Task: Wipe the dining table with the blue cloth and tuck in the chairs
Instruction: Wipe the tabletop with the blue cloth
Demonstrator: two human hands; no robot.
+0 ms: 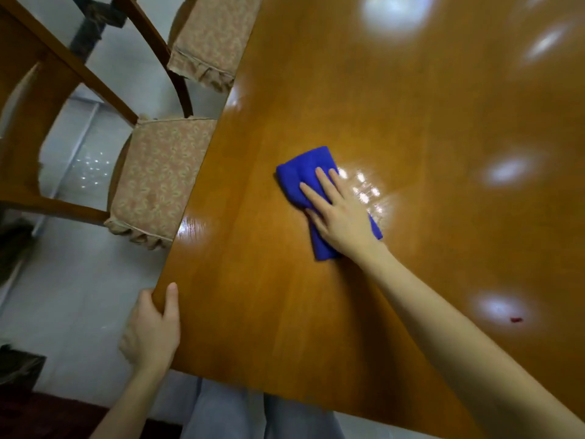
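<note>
A folded blue cloth (299, 175) lies on the glossy wooden dining table (427, 128), a little in from its left edge. My right hand (335, 210) lies flat on the cloth with straight fingers, pressing it to the tabletop. My left hand (152, 331) grips the table's near-left corner, thumb on top and fingers curled under the edge. Two wooden chairs with patterned seat cushions stand along the left side: the nearer chair (158, 179) and the farther chair (202, 39), both seats partly under the table.
A small red speck (516, 319) sits on the tabletop at the right. Pale tiled floor (79, 280) shows left of the table. Dark objects (19, 365) stand at the lower left. My legs in light trousers (253, 413) are at the table's near edge.
</note>
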